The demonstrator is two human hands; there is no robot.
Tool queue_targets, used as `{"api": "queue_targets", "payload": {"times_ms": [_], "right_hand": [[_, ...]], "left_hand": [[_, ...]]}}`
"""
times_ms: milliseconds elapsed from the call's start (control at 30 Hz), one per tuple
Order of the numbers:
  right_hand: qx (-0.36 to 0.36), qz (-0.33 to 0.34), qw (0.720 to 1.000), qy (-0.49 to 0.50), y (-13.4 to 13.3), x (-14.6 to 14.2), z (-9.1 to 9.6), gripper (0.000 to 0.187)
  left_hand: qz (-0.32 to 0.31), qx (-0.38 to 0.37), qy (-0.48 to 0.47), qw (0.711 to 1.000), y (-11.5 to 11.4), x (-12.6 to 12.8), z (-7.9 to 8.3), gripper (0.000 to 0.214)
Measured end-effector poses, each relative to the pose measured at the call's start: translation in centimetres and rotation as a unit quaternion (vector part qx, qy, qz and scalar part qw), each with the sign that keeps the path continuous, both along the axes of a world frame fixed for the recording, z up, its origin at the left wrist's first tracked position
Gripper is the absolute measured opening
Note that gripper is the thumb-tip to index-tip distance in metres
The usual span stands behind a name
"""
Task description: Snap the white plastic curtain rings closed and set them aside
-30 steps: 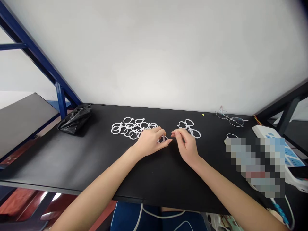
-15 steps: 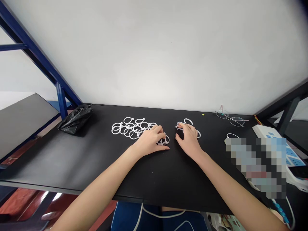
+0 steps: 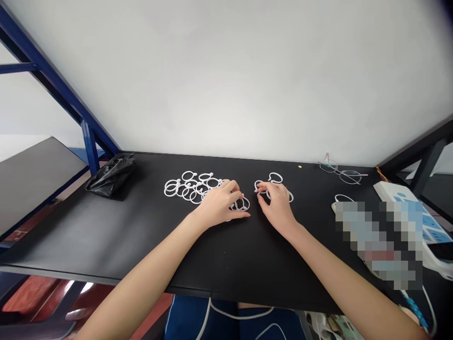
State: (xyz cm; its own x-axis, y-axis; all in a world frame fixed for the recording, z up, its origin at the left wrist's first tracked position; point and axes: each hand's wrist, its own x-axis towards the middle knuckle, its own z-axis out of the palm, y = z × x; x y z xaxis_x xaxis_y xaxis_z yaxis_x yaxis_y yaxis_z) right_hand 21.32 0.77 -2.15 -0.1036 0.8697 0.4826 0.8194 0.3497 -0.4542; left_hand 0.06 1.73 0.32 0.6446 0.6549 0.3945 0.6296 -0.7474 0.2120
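Several thin white rings (image 3: 196,195), many with a small knob at one point, lie overlapping in a loose heap on the black tabletop (image 3: 141,226). Over the heap's right end, my left hand (image 3: 222,202) rests with curled fingers and its thumb stretched apart, the nearest rings showing between them. To the right, my right hand (image 3: 277,202) has its thumb and fingertips at a white ring (image 3: 257,185), which it partly covers. Another ring (image 3: 275,178) lies just beyond these fingers, and part of one more (image 3: 291,196) shows beside the hand.
A crumpled black plastic bag (image 3: 112,175) lies at the back left. Eyeglasses (image 3: 350,177), a blurred-out object with a cable (image 3: 375,241) and a white power strip (image 3: 387,191) are on the right. A pale wall (image 3: 226,85) stands behind the table.
The ring at my right fingertips has shifted a little to the left, and the fingers have moved with it. My left hand has stayed almost in place over the heap.
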Motion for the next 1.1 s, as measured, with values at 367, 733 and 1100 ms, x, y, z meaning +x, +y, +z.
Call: {"api": "queue_targets", "payload": {"times_ms": [367,733,1100], "right_hand": [[0.06,0.037,0.991,0.112,-1.0,-1.3,1.3,0.019],[0.009,0.092,0.951,0.297,-1.7,-2.0,1.6,0.017],[-0.089,0.165,0.871,0.454,-2.8,-3.1,2.8,0.021]], "left_hand": [[-0.01,0.04,-0.036,0.999,0.3,-0.3,-0.3,0.046],[0.003,0.013,-0.026,1.0,-0.2,0.1,0.7,0.051],[0.03,0.04,-0.109,0.993,-0.5,0.6,0.5,0.051]]}}
